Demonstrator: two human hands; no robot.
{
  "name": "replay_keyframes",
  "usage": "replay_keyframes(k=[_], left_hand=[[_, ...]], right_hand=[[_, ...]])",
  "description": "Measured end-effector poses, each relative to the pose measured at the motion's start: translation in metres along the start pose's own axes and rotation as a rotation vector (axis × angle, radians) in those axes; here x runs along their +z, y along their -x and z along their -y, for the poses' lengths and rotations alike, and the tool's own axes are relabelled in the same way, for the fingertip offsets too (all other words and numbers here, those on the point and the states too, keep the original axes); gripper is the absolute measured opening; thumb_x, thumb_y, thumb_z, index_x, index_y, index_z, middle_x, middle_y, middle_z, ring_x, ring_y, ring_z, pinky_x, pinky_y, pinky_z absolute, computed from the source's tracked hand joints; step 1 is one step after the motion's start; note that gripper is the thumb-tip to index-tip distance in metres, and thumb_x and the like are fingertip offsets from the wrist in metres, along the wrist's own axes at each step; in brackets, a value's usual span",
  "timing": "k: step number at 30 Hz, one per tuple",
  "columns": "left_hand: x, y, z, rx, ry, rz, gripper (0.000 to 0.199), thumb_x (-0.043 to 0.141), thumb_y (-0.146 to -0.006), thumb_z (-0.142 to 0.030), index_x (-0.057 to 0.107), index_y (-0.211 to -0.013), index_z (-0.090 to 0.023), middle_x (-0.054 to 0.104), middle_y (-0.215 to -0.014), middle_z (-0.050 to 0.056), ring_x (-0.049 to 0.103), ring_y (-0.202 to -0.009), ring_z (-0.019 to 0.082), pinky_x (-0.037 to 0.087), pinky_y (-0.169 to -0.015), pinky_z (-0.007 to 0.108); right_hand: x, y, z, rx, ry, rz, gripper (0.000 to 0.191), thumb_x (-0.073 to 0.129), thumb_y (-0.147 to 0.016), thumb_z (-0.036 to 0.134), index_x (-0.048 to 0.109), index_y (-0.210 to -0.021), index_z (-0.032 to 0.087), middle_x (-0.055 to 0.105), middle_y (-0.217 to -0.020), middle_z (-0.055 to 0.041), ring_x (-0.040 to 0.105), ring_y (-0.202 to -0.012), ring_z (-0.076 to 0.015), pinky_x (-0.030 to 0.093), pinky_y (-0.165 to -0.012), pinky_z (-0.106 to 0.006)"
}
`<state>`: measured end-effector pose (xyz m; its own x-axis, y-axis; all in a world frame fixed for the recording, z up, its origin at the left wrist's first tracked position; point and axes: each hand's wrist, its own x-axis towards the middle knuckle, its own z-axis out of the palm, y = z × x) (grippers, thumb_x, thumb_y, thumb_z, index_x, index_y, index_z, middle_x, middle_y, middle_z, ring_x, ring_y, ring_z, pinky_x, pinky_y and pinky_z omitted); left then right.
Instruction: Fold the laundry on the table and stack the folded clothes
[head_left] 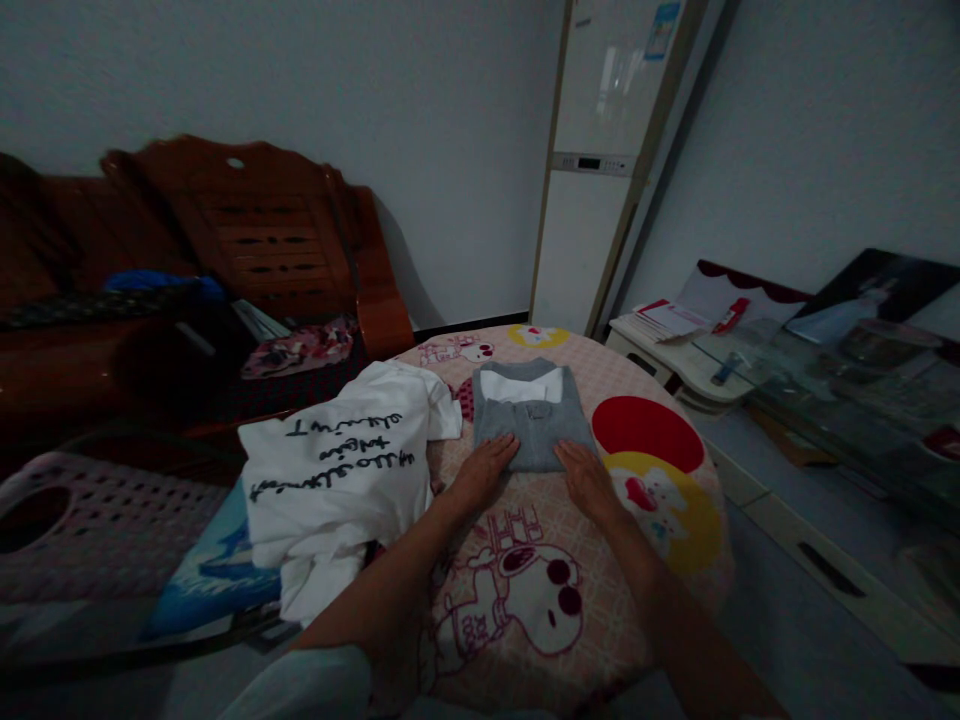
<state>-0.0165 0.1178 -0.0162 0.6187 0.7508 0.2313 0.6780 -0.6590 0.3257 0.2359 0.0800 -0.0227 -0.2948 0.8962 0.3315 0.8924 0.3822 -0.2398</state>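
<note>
A grey garment (536, 430), folded into a compact rectangle with a white inner part showing at its neck, lies on a round table (517, 510) with a pink cartoon-print cover. My left hand (484, 470) rests flat on its near left corner, fingers stretched out. On the near right corner lies my right hand (589, 480), its fingers also extended and pressing lightly on the fabric. To the left, a white T-shirt (345, 460) with black script lettering is spread loosely over the table's left side and hangs past its edge.
A carved wooden sofa (255, 230) with cloth items stands at the left, near a pink perforated basket (112, 530). Behind the table rises a tall white air conditioner (585, 230). A glass-topped cabinet (810, 390) holding papers and small objects runs along the right.
</note>
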Motion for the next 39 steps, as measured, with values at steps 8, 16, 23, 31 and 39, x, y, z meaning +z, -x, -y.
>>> replay_keyframes(k=[8,16,23,31,39], left_hand=[[-0.042,0.000,-0.012,-0.046,-0.004,0.248,0.066,0.041,-0.082,0.002,0.045,-0.144,-0.018,0.044,-0.151,0.011,0.046,-0.136,0.021,0.038,-0.112,0.035],[-0.063,0.045,-0.037,-0.026,0.039,0.420,0.065,0.052,-0.081,-0.007,0.045,-0.144,-0.020,0.049,-0.147,0.012,0.055,-0.129,0.027,0.044,-0.106,0.039],[-0.067,0.024,-0.054,0.087,0.143,0.241,0.048,0.052,-0.092,-0.030,0.050,-0.140,-0.024,0.057,-0.141,0.010,0.055,-0.128,0.025,0.043,-0.108,0.038],[-0.006,-0.014,-0.029,-0.087,-0.033,0.071,0.058,0.046,-0.097,-0.045,0.039,-0.148,-0.020,0.038,-0.155,0.013,0.032,-0.145,0.031,0.024,-0.118,0.056],[-0.008,-0.032,0.018,-0.304,0.195,-0.200,0.052,0.054,-0.091,-0.031,0.049,-0.138,-0.012,0.050,-0.145,0.017,0.045,-0.136,0.026,0.036,-0.114,0.043]], right_hand=[[-0.027,-0.003,-0.001,0.055,0.006,0.073,0.049,0.039,-0.084,0.003,0.070,-0.118,0.017,0.073,-0.112,-0.0116,0.066,-0.104,-0.0209,0.049,-0.096,-0.034],[-0.041,0.048,0.003,-0.017,-0.042,0.125,0.044,0.039,-0.084,0.006,0.075,-0.106,0.021,0.074,-0.104,-0.0094,0.067,-0.098,-0.0223,0.050,-0.090,-0.036],[-0.053,0.010,0.021,-0.057,-0.242,0.080,0.040,0.040,-0.092,0.016,0.069,-0.120,0.020,0.072,-0.116,-0.0107,0.066,-0.106,-0.0226,0.052,-0.095,-0.038],[0.002,-0.019,0.021,-0.008,-0.156,0.025,0.042,0.043,-0.097,0.025,0.058,-0.134,0.017,0.056,-0.141,-0.0143,0.047,-0.135,-0.0252,0.032,-0.116,-0.051],[-0.005,-0.032,0.001,0.183,-0.530,-0.139,0.036,0.051,-0.090,0.032,0.070,-0.118,0.019,0.070,-0.120,-0.0122,0.063,-0.114,-0.0247,0.047,-0.103,-0.045]])
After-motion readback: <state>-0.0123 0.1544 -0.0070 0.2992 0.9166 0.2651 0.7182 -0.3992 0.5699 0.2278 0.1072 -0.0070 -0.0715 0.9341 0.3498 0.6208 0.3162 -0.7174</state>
